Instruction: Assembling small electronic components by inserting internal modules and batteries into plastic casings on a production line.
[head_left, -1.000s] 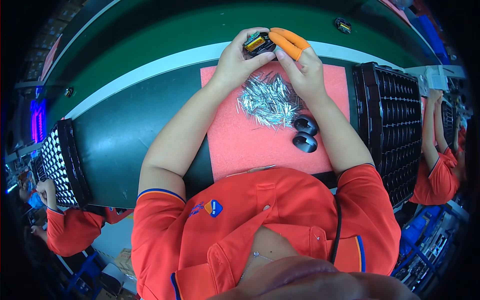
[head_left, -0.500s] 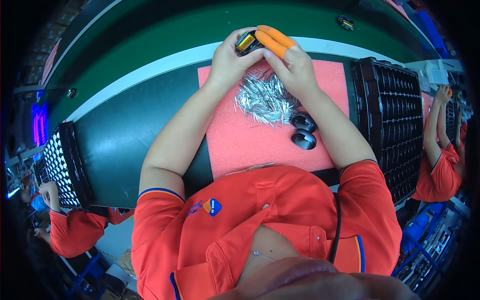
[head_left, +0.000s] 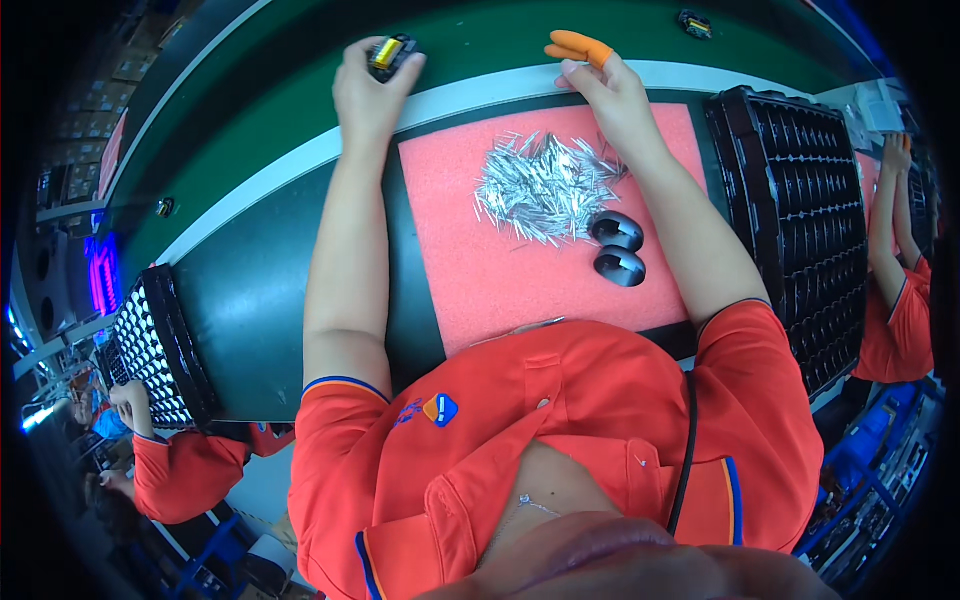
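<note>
My left hand (head_left: 368, 95) is closed round a small black part with a yellow-wound coil (head_left: 388, 58), held over the green belt. Farther right, my right hand (head_left: 610, 85) hovers above the pale edge of the belt. Orange finger cots (head_left: 580, 48) cover two of its fingers, which stretch out to the left, and I see nothing held there. Below that hand, a heap of thin silver metal pins (head_left: 545, 190) lies on a pink foam mat (head_left: 465, 275). Two shiny black domed pieces (head_left: 618, 231) sit beside the heap, at its lower right.
A stack of black compartment trays (head_left: 800, 230) stands right of the mat. Another similar coil part (head_left: 694, 24) rests on the green belt (head_left: 490, 50) at upper right, and a small part (head_left: 165, 207) at far left. A tray of white round pieces (head_left: 150, 345) stands left; co-workers sit on both sides.
My hands have parted. The left has carried the coil part leftward over the belt; the right has let go of it and moved slightly right.
</note>
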